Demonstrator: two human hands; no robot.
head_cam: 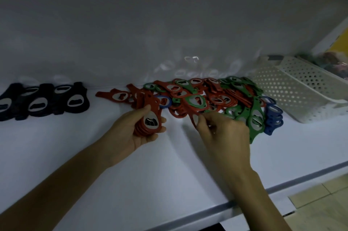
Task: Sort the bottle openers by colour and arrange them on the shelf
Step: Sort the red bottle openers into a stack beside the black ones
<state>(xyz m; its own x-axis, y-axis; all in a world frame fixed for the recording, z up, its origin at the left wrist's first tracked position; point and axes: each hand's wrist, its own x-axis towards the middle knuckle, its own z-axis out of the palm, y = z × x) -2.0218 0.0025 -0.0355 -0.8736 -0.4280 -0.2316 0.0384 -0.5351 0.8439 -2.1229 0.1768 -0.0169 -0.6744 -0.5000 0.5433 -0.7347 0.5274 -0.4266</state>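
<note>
Left hand: I see my left hand point(135, 131) curled around a stack of red bottle openers point(148, 123), thumb on top, fingers wrapped beneath; I count about four in the stack.
Right hand: my right hand point(224, 132) pinches narrowly on one red opener point(194, 119) at the near edge of the mixed pile.
Mixed pile: the mixed pile point(207, 97) of red, green and blue openers lies on the white shelf point(94, 165) against the back wall; too tangled for me to count.
Black openers: a row of black openers point(43, 100), about five, lies at the left, well apart from the pile.
Basket: one white perforated basket point(301, 87) sits right of the pile.
</note>
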